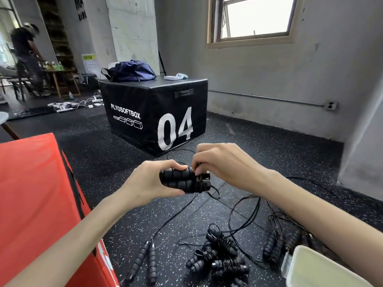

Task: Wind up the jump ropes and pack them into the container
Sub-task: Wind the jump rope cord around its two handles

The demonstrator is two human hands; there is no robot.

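Left hand (149, 181) holds a pair of black handles (181, 180) side by side, fingers curled round them, thumb on top; the pair is up in the air in front of the black box (153, 112), well above the floor (103, 162). Right hand (219, 162) is at the cord end of the handles, its grip narrow, fingertips pinching the thin black cord (199, 180) that is wrapped in a few turns round both handles. A loose length of that cord hangs down from the handles toward the floor, one small loop just below the right hand. On the floor, nearer the camera than the black box: a heap of wound ropes (219, 257), cord coiled tight round each handle pair, lying touching each other. Left of the heap, one unwound rope (145, 259) with two handles lying side by side, its cord running up toward the box. Right of the heap, more loose ropes (277, 243) in a tangle, cords looping over the floor. A pale container (323, 268) sits at the lower right edge, just beside the tangle; its inside cannot be seen. A red box (37, 204) stands to the left of the black box, close to the left arm. On the black box lie a blue bag (132, 70) and a small white device (171, 78).
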